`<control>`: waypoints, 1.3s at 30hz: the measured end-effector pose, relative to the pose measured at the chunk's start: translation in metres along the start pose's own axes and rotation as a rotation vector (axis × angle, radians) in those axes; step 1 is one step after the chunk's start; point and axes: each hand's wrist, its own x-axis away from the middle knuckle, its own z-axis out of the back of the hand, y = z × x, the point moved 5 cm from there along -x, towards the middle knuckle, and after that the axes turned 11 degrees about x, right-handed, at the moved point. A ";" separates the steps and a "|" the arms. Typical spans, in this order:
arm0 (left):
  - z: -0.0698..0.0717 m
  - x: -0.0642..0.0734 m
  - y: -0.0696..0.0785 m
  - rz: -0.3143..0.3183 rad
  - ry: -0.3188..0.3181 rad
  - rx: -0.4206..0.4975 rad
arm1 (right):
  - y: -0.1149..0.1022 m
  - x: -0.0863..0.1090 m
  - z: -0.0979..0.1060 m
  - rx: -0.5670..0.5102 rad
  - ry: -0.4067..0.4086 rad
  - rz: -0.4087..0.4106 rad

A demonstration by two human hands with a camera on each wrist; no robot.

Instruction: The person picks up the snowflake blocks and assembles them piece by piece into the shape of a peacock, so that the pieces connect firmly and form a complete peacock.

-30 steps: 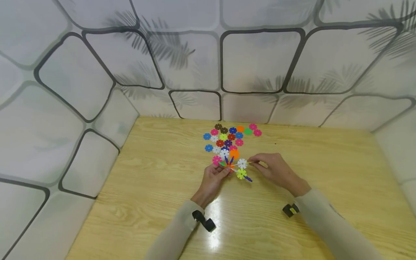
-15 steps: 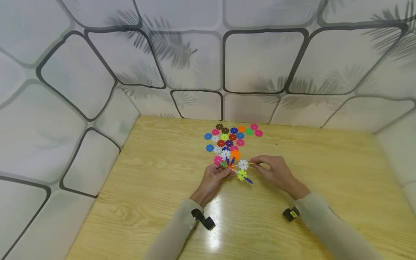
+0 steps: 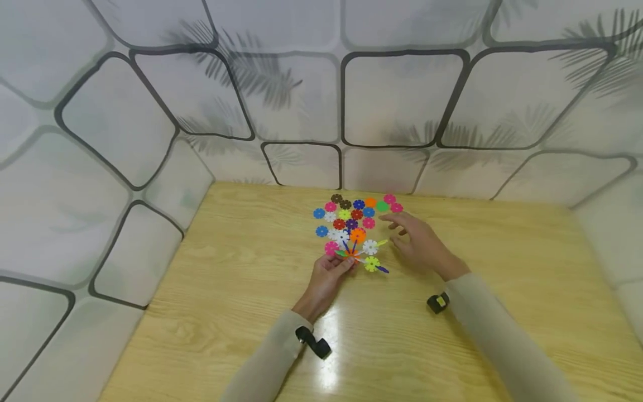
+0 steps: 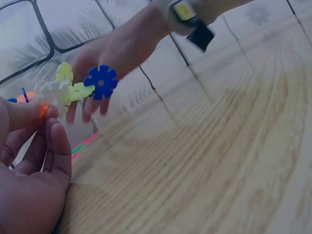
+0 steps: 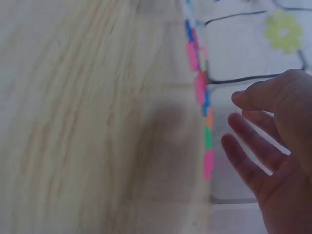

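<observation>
My left hand pinches an orange snowflake disc at the centre of a build of slotted plastic discs. Blue and green discs stand up from it, and a white disc and a yellow-green disc branch off to the right. At the outer end of the white one sits another yellow disc, seen face-on in the right wrist view. A dark blue disc tips the lower branch. My right hand holds nothing, its fingers spread and loosely bent, right of the build and near the loose discs.
Several loose snowflake discs in many colours lie behind the build, among them a green disc, a pink disc and a blue disc. The wooden table meets a patterned wall behind them.
My right hand has let go of the yellow disc, which stays on the white one, and has moved away towards the loose discs with its fingers spreading. The left hand keeps its pinch.
</observation>
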 end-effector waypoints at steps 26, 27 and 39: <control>-0.004 0.002 0.001 -0.027 0.011 -0.099 | -0.014 0.013 -0.014 0.093 -0.278 -0.063; -0.004 0.001 0.001 -0.026 0.008 -0.097 | -0.012 0.016 -0.013 0.065 -0.288 -0.064; -0.005 0.001 0.000 -0.043 -0.024 -0.130 | 0.005 0.030 -0.015 -0.033 -0.220 -0.098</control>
